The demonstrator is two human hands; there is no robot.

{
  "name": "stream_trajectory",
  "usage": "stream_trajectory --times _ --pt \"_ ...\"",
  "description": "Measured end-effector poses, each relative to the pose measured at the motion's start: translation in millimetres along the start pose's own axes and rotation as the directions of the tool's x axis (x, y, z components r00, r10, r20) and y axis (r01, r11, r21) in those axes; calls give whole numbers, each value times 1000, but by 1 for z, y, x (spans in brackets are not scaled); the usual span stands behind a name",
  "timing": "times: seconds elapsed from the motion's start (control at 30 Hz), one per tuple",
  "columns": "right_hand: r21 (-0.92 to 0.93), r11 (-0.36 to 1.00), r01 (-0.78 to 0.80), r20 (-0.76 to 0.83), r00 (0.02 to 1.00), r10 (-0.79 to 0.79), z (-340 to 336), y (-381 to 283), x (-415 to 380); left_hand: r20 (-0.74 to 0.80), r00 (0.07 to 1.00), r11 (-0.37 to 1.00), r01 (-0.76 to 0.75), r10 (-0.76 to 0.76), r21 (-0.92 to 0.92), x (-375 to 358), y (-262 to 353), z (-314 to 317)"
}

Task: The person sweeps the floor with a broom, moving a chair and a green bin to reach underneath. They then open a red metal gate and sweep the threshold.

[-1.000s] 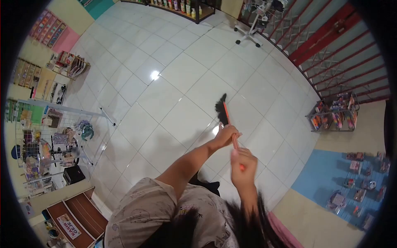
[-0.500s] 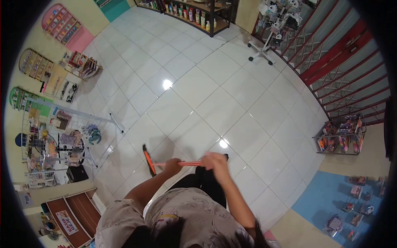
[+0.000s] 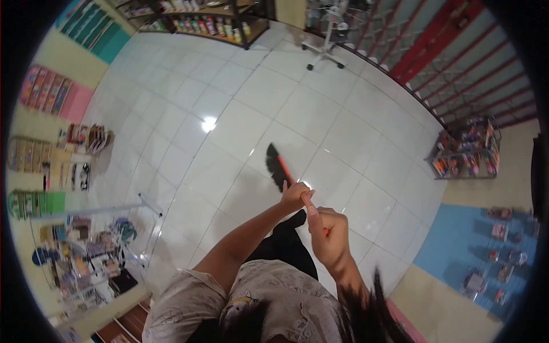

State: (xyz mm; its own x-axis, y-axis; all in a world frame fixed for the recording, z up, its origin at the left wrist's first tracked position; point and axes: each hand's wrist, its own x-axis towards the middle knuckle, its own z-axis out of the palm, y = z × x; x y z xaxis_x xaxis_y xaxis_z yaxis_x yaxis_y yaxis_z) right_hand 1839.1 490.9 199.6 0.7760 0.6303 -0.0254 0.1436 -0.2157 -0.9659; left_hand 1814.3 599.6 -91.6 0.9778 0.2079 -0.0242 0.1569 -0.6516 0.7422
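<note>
A broom with an orange head and dark bristles (image 3: 275, 169) is out in front of me over the white tiled floor. My left hand (image 3: 295, 195) is closed round its handle, close to the head. Higher up the handle, nearer my body, my right hand (image 3: 330, 231) grips it, with the thumb lying along the stick. A bit of orange shows below the right fist. Much of the handle is hidden by the two hands.
A wire rack of small goods (image 3: 86, 251) stands at the left. Bottle shelves (image 3: 251, 40) and a wheeled stand (image 3: 323, 54) are at the back. A red folding gate (image 3: 434, 46) runs along the right, by a wire basket (image 3: 466, 154).
The broom head has swung from the left to in front of me and points further forward. Both hands have moved to the right and closer together. My view has shifted too.
</note>
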Motion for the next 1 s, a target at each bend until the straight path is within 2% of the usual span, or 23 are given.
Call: stream_trajectory --times 0.07,0.17,0.2,0.23,0.3,0.37,0.4,0.43,0.5,0.53,0.57,0.6,0.63,0.67,0.73,0.77,0.8,0.83,0.87,0.9,0.97,1.0 --pt "-121 991 63 -82 994 -74 -5 6 6 5 985 973 -168 171 -158 42 -12 37" --pt "-282 956 78 -143 982 -123 -7 17 6 -299 940 892 -271 164 -363 71 14 73" --pt "-301 948 105 -150 976 -156 -6 18 3 -103 985 950 -161 137 -269 77 11 85" --pt "-288 952 100 -112 984 -138 -8 15 -4 -216 966 968 -181 142 -174 71 63 42" --pt "-272 956 110 -45 991 -127 -19 4 -16 -50 999 927 -34 16 -374 62 91 40" --pt "-238 954 183 -141 965 -220 -54 -16 -28 -147 978 824 -203 147 -528 55 104 72" --pt "-203 958 204 -207 947 -246 -75 -29 -37 -196 913 804 -408 358 -433 54 112 86" --pt "-167 955 243 -341 895 -288 -93 -41 -47 -172 947 695 -318 272 -645 37 157 72" --pt "-174 962 211 -450 852 -268 -135 -64 -79 174 939 667 -73 296 -742 13 205 64" --pt "-122 953 276 -531 794 -298 -143 -75 -91 339 893 673 59 295 -738 1 230 60" --pt "-84 964 253 -614 749 -250 -144 -80 -101 287 868 646 -50 406 -762 -15 243 66" --pt "-43 971 235 -690 696 -199 -145 -82 -110 345 751 644 -137 562 -752 -27 246 76" --pt "1 975 222 -759 635 -144 -145 -81 -119 513 597 681 -77 617 -728 -34 248 82" --pt "66 988 143 -747 663 -46 -142 -71 -129 488 478 612 -141 731 -779 -44 230 113" --pt "33 999 -25 -724 688 41 -127 -34 -135 538 400 608 -62 742 -792 -67 218 128" --pt "20 994 -105 -718 690 87 -119 -16 -136 691 170 696 35 703 -717 -51 210 130" --pt "-40 985 -166 -727 681 85 -112 -2 -142 790 -73 793 66 609 -606 -34 202 132" --pt "-94 968 -233 -731 676 91 -105 10 -151 785 -243 808 -8 570 -589 -43 168 187" --pt "75 981 -177 -752 636 172 -97 18 -157 791 -219 757 -232 571 -611 -34 168 186" --pt "114 988 -103 -818 555 152 -92 25 -157 788 -198 667 -438 582 -603 -20 169 180" --pt "159 986 54 -921 369 128 -76 34 -153 817 -71 693 -491 572 -527 20 163 163" --pt "133 989 66 -958 266 111 -74 36 -140 825 -45 693 -518 564 -502 40 162 156"
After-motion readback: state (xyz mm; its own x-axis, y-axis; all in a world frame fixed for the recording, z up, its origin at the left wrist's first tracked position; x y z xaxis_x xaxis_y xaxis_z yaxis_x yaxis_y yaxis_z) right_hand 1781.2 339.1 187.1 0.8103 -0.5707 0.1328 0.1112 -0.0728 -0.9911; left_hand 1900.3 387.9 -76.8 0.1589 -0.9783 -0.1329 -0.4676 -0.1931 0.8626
